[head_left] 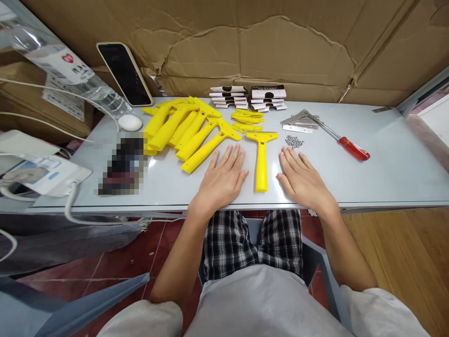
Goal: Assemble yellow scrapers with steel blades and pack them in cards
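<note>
My left hand (224, 178) lies palm down on the grey table, fingers stretched, holding nothing. Flat on the tabletop to the right, my right hand (301, 175) is also bare, its fingertips close to a small pile of screws (293, 141). Between the two hands rests a yellow plastic scraper handle (261, 164), its T-shaped head pointing away from me; neither hand touches it. Several more yellow scraper handles (189, 126) are heaped beyond my left hand. Small yellow plastic pieces (247, 120) lie past the single handle. A red-handled screwdriver (354, 149) leans its shaft over flat metal plates (300, 122).
Two stacks of folded cards (229, 97) stand near the cardboard wall (263, 47). At the left are a phone (124, 75), a water bottle (70, 65), a white oval object (130, 122), a blurred-out item (122, 164) and a white power strip (66, 175) with cables.
</note>
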Tool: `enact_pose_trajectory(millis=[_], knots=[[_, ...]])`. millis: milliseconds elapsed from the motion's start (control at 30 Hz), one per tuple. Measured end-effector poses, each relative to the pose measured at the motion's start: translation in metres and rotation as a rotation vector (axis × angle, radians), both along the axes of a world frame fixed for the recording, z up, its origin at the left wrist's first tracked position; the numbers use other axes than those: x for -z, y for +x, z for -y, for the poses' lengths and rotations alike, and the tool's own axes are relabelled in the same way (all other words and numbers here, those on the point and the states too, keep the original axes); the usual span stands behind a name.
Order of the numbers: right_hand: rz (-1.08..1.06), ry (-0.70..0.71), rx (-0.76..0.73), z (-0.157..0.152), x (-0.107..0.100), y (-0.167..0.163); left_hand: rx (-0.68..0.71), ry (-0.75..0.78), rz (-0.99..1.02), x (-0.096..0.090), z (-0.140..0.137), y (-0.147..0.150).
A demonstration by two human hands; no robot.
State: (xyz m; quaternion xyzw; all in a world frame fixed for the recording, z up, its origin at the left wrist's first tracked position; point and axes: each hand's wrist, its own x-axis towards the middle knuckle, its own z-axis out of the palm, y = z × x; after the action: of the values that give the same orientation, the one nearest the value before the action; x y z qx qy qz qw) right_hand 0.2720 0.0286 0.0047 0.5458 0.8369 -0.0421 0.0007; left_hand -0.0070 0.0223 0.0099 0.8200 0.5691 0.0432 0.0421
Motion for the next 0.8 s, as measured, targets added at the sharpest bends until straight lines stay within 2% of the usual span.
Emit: enact_pose_trajectory(millis=[167, 800], knots=[[0.022, -0.033, 0.012, 0.000, -0.004, -0.001, 0.001, -0.001, -0.001, 0.000, 0.000, 0.000], [-0.086, 0.066, -0.037, -0.001, 0.007, 0.005, 0.011, 0.031, 0.043, 0.003, 0.000, -0.001]])
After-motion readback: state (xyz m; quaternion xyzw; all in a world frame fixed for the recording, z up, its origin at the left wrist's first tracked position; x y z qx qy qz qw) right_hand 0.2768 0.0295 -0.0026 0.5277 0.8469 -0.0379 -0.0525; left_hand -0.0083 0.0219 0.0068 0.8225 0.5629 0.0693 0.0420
